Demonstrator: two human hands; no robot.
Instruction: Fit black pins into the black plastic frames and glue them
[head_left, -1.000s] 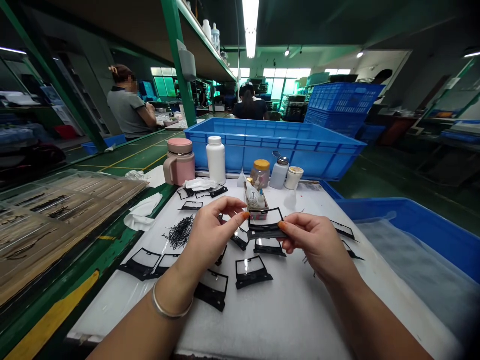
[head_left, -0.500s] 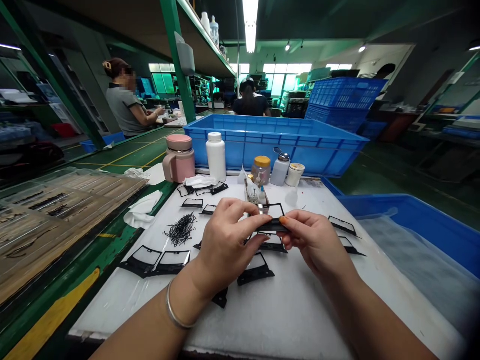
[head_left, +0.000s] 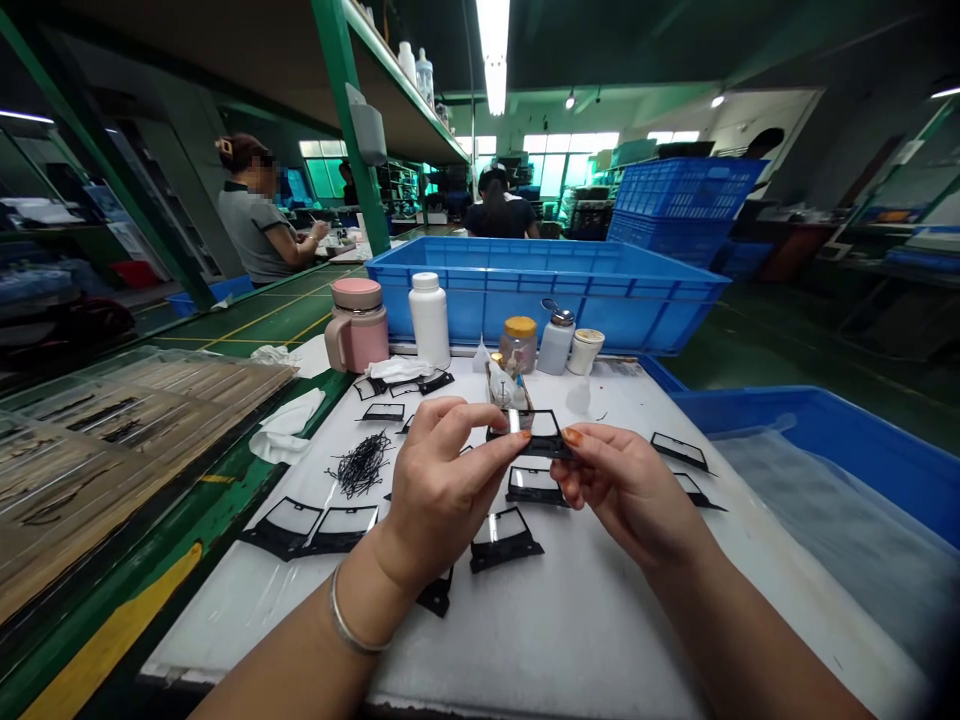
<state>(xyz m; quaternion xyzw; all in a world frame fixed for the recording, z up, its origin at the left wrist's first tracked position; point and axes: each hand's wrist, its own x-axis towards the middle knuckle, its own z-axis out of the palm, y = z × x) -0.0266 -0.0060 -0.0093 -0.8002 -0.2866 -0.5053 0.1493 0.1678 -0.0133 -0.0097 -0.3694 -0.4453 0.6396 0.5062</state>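
Between my two hands a black plastic frame with a clear window (head_left: 546, 432) is held above the white work surface (head_left: 570, 620). My left hand (head_left: 450, 480) pinches its left part with thumb and fingers. At its right end my right hand (head_left: 622, 480) grips the lower edge between thumb and fingertips. Similar black frames lie below, one (head_left: 504, 540) under my left hand and another (head_left: 536, 485) just beneath the held one. A pair of joined frames (head_left: 311, 528) rests at the left. Beside it is a heap of thin black strips (head_left: 361, 466).
A pink mug (head_left: 358, 325), a white bottle (head_left: 430, 322), a yellow-lidded jar (head_left: 520, 343) and a pump bottle (head_left: 557, 342) line the back edge. Behind them stands a large blue crate (head_left: 637, 290); another blue bin (head_left: 817, 420) is at the right. Two people work farther off.
The held frame has turned so more of its window faces me. My left fingers have shifted along it, while my right hand keeps its grip. The whole view has moved slightly.
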